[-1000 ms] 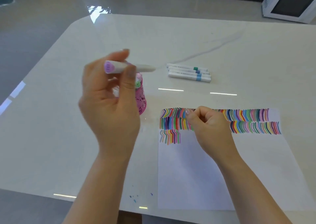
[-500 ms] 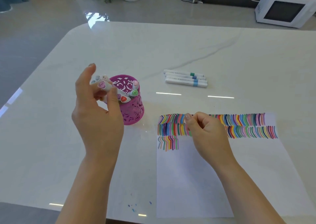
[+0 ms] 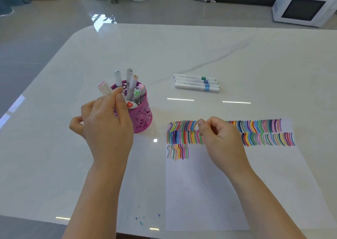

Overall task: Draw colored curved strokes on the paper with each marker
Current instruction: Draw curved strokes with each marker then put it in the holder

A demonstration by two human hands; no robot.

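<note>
White marble table (image 3: 182,52). I see left hand (image 3: 107,129) at the pink holder (image 3: 144,118), fingertips curled against a pink-capped marker (image 3: 103,87) leaning out at 10 o'clock; can't tell if it's pinched. Paper (image 3: 209,193) sits at the holder's 4 o'clock, coloured strokes (image 3: 260,133) along its top. Right hand (image 3: 224,144) rests curled on them, nothing visible inside. Three loose markers (image 3: 197,83) at the paper's 12.

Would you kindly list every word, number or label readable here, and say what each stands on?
None can be read for certain.
Red marker cap: white characters, too blurred to read.
Green marker cap: marks, too blurred.
Three loose markers: grey barrel print, too small.
Pink-capped marker pinched by the left hand: nothing legible.
</note>
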